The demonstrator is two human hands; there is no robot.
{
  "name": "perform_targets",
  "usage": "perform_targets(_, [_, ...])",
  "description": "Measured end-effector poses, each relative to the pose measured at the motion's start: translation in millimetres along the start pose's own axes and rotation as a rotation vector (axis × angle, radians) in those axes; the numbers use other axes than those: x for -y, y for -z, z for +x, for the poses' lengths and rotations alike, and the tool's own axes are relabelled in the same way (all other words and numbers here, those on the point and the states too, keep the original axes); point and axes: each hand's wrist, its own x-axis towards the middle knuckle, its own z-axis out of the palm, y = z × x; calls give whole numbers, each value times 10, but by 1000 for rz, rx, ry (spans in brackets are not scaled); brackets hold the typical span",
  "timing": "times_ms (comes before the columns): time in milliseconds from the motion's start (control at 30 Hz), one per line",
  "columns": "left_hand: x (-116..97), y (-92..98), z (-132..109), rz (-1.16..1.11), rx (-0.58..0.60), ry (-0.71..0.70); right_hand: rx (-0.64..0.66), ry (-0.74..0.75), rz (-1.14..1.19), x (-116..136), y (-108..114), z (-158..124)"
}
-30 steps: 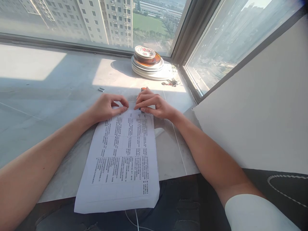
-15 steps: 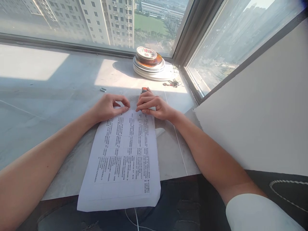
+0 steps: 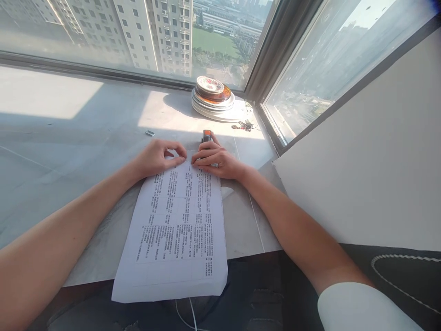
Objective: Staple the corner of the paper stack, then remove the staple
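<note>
A printed sheet of paper lies on the sill with its lower end hanging past the front edge. At its top edge, my left hand pinches the paper between thumb and forefinger. Close beside it on the right, my right hand is curled over what looks like a small black stapler with an orange end. Most of that stapler is hidden beneath the fingers, which also rest against the sheet's top. Beyond my left hand lies a short strip of metal staples.
Near the window corner stands a stack of plates, with a bunch of keys in front of it. A white wall borders the pale stone sill on the right. A white cable hangs below the paper.
The right hand has shifted slightly left, its fingers closer to the left hand, and more of the stapler's orange end shows. The view has tilted a little. The left hand keeps its pinch.
</note>
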Motion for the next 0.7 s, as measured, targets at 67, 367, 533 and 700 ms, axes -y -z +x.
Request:
perform_targets(67, [1, -2, -3, 2, 7, 0, 0, -18, 8, 27, 30, 2])
perform_targets(367, [-8, -10, -12, 48, 21, 3, -105, -129, 42, 47, 173, -16])
perform_targets(533, [-13, -11, -23, 59, 16, -4, -275, -236, -57, -123, 156, -41])
perform_targets(700, [1, -5, -37, 203, 31, -68, -364, -385, -217, -231, 158, -97])
